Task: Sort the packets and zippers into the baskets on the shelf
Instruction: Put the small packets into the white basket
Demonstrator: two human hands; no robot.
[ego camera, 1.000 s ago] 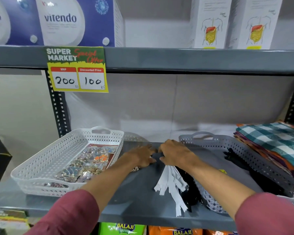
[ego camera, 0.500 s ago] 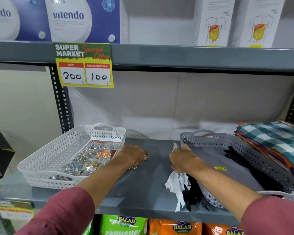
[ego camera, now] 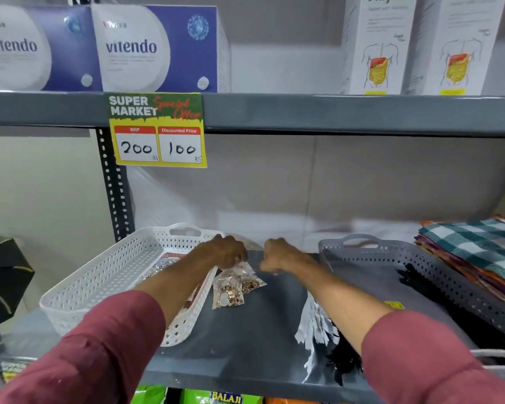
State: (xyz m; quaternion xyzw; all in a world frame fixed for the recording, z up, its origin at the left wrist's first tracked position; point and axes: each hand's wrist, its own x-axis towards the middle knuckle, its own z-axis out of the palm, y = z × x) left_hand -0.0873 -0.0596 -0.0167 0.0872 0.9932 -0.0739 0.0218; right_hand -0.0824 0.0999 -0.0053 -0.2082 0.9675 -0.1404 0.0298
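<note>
A white perforated basket [ego camera: 99, 281] stands on the left of the grey shelf [ego camera: 245, 345], with clear packets of small trinkets inside. A grey perforated basket [ego camera: 438, 275] stands on the right with dark zippers in it. My left hand [ego camera: 226, 252] pinches the top of clear packets of gold trinkets [ego camera: 233, 287] that hang just right of the white basket's rim. My right hand [ego camera: 277, 255] is closed beside them; whether it holds a packet I cannot tell. White zippers [ego camera: 315, 330] and black zippers [ego camera: 344, 360] lie on the shelf under my right forearm.
Folded checked cloths [ego camera: 478, 252] are stacked at the far right. A price tag [ego camera: 158, 132] hangs from the upper shelf edge, which carries blue and white boxes [ego camera: 155, 48]. Snack bags [ego camera: 225, 398] show below the shelf. A dark object [ego camera: 3, 272] sits at far left.
My hands have moved together to the back of the shelf between the baskets. My left hand has lifted clear trinket packets; my right hand has left the white zippers.
</note>
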